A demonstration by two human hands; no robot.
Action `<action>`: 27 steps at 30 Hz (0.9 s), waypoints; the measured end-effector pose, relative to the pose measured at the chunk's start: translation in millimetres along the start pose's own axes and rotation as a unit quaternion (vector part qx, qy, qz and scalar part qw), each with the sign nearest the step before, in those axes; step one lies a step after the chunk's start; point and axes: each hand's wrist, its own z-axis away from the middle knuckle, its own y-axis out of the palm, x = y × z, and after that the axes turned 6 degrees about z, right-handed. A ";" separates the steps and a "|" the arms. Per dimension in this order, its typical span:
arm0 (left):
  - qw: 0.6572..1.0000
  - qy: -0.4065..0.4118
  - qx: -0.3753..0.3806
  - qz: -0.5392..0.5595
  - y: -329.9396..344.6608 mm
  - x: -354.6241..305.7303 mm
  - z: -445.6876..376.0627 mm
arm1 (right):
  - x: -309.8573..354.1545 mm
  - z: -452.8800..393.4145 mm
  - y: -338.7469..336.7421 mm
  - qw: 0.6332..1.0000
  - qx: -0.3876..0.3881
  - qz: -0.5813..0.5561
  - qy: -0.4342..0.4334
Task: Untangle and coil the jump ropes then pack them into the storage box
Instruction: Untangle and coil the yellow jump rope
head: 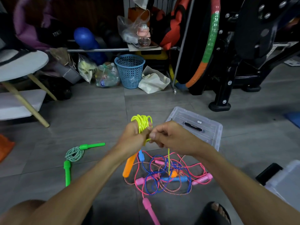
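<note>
- One yellow rope (142, 123) is mid-coil: our left hand (135, 135) is clamped round the loops, and our right hand (164, 135), just right of it, pinches the free strand.
- That strand drops straight down, toward us, into the tangle (167, 174), so we reckon right feeds it up.
- Box (282, 181) sits near right, lid (197, 125) far right.

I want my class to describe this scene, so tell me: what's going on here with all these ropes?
A person sits on the floor coiling a yellow jump rope. The left hand holds the loops while the right hand pinches the strand; its loose end runs down into a tangled pile of pink, blue and striped ropes. A green rope lies coiled to the left. The clear storage box, lid on, sits behind.
</note>
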 end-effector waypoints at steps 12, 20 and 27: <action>0.976 -0.119 0.137 0.120 1.4 -18.7 10.9 | -12.7 3.9 -27.7 0.993 -0.120 -0.011 0.002; 0.964 -0.122 0.199 0.126 -4.4 -24.3 15.3 | -16.5 -0.8 -24.8 0.985 -0.173 -0.009 0.009; 0.915 -0.118 0.137 0.362 -28.2 -29.8 4.3 | -48.0 -1.1 -48.1 0.982 -0.120 -0.124 0.073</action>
